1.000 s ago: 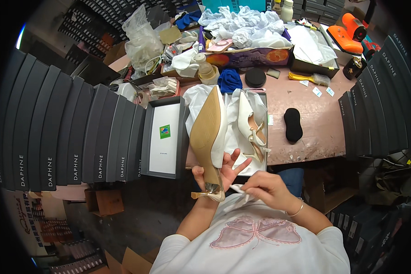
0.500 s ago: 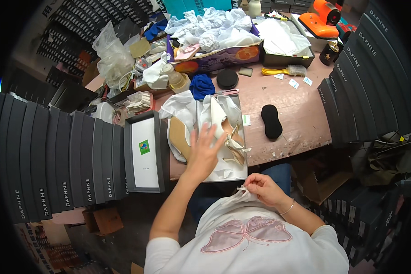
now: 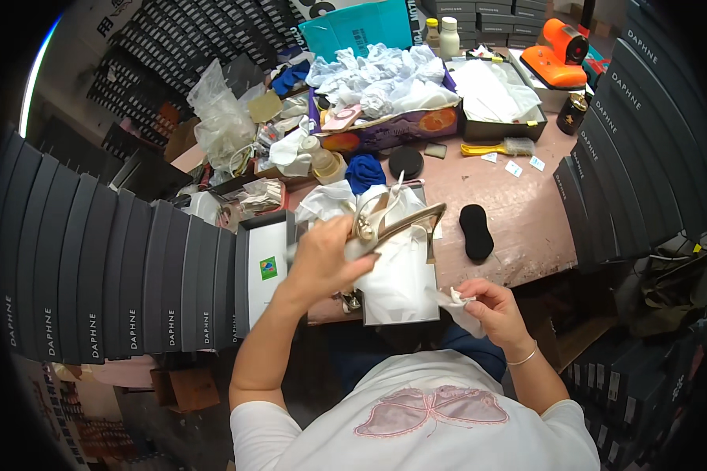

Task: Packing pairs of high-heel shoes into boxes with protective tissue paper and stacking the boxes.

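Note:
My left hand point(image 3: 322, 255) grips a gold high-heeled shoe point(image 3: 397, 225) and holds it above an open shoe box point(image 3: 401, 314) lined with white tissue paper point(image 3: 397, 275). The thin heel points down on the right side. Another shoe is partly visible under my left hand at the box's left edge. My right hand point(image 3: 487, 310) is closed on a crumpled white cloth point(image 3: 454, 301) near the box's right front corner, at the table's near edge.
A black oval pad point(image 3: 474, 231), a round black pad point(image 3: 406, 162) and a yellow brush point(image 3: 495, 147) lie on the pink table point(image 3: 518, 212). Crumpled paper fills a purple box point(image 3: 385, 129) behind. Stacks of dark shoe boxes stand left point(image 3: 94, 275) and right point(image 3: 644, 133). An orange device point(image 3: 558, 55) sits far right.
My left hand put one shoe into the box, then lifted a gold heeled shoe out above it. My right hand moved right, still holding the cloth.

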`<act>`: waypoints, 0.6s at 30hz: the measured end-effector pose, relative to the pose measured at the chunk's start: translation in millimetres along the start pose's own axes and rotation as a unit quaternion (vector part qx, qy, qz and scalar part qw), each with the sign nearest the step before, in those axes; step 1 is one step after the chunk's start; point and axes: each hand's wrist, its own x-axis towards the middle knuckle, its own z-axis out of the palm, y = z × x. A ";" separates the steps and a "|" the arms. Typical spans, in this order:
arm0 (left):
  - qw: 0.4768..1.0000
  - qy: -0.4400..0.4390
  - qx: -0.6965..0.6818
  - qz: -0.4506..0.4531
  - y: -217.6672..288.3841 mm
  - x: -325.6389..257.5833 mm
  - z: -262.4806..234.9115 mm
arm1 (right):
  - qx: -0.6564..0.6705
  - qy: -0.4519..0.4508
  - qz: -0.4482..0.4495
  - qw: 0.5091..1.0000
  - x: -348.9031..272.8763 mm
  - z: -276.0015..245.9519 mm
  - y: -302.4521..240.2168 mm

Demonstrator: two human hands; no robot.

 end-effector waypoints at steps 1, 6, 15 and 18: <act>0.997 -0.012 -0.040 -0.059 5.0 -12.7 -2.2 | -0.018 -0.006 0.010 1.000 2.9 2.9 -0.1; 0.978 -0.082 -0.135 -0.138 3.0 -58.7 14.5 | -0.088 0.005 0.004 0.996 1.9 16.1 7.5; 0.978 -0.081 -0.091 -0.167 11.8 -90.6 40.9 | -0.401 -0.033 -0.243 0.883 31.1 35.9 -11.3; 0.980 -0.101 -0.094 -0.141 23.1 -92.1 40.8 | -0.553 -0.157 -0.339 0.745 47.7 49.2 -5.4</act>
